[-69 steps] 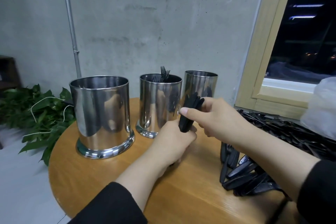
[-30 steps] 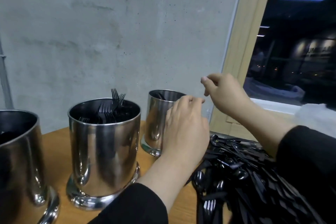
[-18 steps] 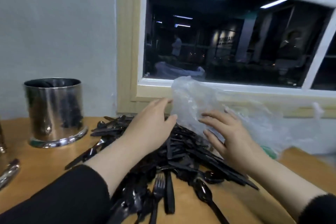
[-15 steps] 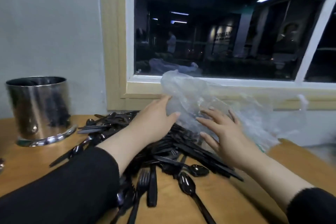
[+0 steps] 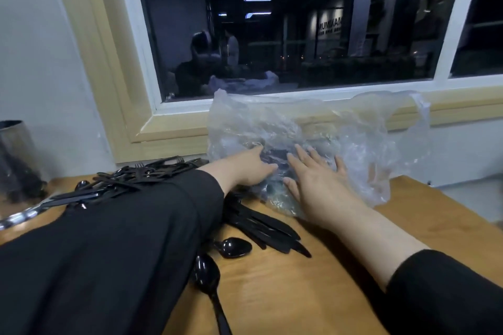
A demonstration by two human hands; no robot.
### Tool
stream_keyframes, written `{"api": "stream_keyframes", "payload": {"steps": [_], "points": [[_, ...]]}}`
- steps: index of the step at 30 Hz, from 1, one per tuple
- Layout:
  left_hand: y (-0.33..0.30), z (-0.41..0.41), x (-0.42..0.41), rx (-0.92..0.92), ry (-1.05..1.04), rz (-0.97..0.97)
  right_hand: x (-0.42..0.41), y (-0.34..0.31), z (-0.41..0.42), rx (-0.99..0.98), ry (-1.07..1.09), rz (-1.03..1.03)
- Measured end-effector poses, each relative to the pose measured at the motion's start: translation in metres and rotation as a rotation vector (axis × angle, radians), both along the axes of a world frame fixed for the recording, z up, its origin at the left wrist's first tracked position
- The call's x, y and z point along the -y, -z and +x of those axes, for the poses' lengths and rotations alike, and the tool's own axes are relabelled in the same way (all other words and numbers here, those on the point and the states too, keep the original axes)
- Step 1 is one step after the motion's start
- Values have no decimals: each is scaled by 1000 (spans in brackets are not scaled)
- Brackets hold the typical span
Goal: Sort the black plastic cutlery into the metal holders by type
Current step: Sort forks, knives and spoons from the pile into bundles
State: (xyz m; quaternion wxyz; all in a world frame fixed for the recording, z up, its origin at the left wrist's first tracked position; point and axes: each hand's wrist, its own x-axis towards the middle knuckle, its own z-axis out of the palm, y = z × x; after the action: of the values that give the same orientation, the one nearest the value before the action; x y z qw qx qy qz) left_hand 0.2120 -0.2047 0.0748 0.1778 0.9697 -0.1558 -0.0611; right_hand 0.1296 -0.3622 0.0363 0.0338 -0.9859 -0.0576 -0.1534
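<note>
Through your window, a lit wall sign, pale letters roughly "MUNKAM", smaller line beneath too blurred to read

Crumpled clear plastic bag on wooden worktop, against pale wooden window frame. Dark window pane shows reflections.
</note>
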Motion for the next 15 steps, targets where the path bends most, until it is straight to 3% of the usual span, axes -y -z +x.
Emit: {"api": "stream_keyframes", "payload": {"steps": [9,15], "points": [[0,9,33,70,107,59,25,9,12,-121,-20,82],[-21,-39,-9,285,119,-8,17,7,6,-143,-10,60]]}}
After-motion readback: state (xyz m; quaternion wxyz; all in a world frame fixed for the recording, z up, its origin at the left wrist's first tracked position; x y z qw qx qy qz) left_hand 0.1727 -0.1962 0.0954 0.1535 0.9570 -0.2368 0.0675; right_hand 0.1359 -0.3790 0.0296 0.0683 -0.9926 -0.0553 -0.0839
